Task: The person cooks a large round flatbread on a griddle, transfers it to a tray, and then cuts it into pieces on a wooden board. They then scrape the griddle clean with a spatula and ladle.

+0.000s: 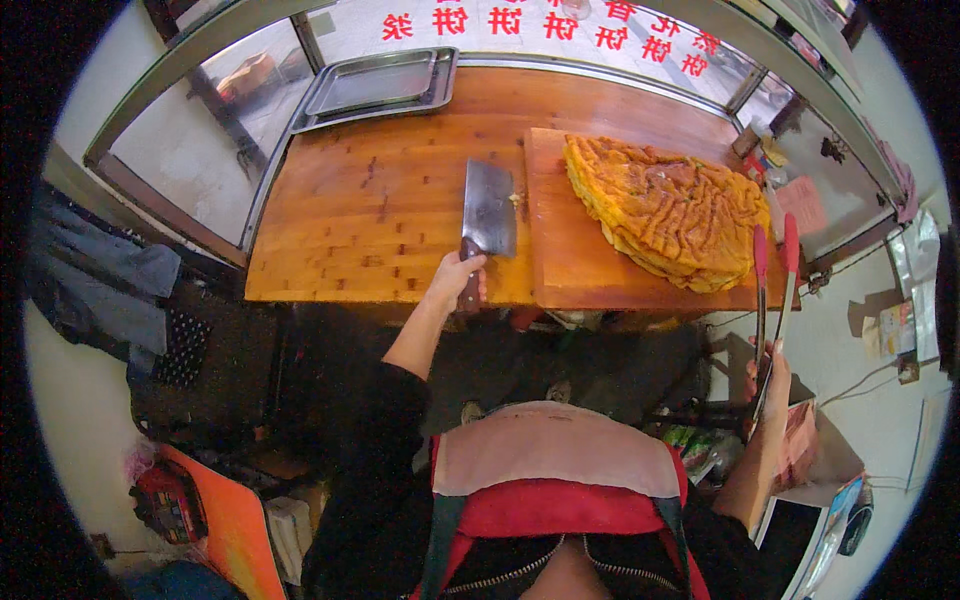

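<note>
My left hand [454, 279] grips the dark wooden handle of a cleaver [487, 210]. The broad steel blade points away from me over the bamboo-look tabletop, beside the left edge of a wooden cutting board [550, 247]. On the board rests a thick, golden-brown flatbread [671, 210] with a wrinkled top and a layered edge; it is roughly half-round. My right hand [770, 375] is closed around metal tongs [776, 300] with red tips. These tips are parted, and in the view they overlap the bread's right end; whether they touch it I cannot tell.
Two nested metal trays [379, 82] sit at the back left of the wooden table [352, 202]. Glass panes [540, 26] with red lettering enclose its far side. Small packets [772, 165] stand at the right corner. Dark clothes [97, 262] hang at left.
</note>
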`<state>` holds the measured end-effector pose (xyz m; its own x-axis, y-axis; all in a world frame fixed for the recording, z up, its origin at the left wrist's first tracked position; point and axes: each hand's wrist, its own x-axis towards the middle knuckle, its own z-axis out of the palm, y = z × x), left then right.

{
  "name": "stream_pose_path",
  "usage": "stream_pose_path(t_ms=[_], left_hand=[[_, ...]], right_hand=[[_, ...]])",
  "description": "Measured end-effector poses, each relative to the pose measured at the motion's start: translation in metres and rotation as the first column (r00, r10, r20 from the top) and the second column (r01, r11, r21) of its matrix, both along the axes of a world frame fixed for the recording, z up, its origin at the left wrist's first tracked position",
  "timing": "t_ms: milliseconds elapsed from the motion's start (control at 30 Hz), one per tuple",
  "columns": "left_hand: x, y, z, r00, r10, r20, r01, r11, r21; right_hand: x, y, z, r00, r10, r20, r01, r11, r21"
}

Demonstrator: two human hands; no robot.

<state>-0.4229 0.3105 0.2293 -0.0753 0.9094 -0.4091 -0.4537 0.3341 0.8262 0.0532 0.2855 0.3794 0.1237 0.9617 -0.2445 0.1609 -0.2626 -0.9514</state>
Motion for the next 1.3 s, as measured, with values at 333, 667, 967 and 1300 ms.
stream_pose_path(t_ms=[333, 667, 967, 1300], left_hand=[[0.007, 0.015, -0.013, 0.998, -0.045, 0.047, 0.046, 0.999, -0.007], [0.004, 0.014, -0.013, 0.856, -0.075, 0.512, 0.035, 0.996, 0.088], [0.087, 0.042, 0.092, 0.979, -0.020, -0.201, 0.065, 0.973, 0.220], [0.192, 0.048, 0.075, 0.007, -0.225, -0.974, 0.018, 0.974, -0.225]], right_hand=[[0.018, -0.011, -0.004, 0.995, -0.090, -0.043, 0.090, 0.996, 0.001], [0.027, 0.010, 0.002, 0.991, -0.087, -0.105, 0.086, 0.996, -0.007], [0.077, 0.054, -0.011, 0.983, -0.093, -0.158, 0.095, 0.995, 0.010], [0.194, 0.199, -0.060, 0.990, -0.072, 0.124, 0.039, 0.966, 0.254]])
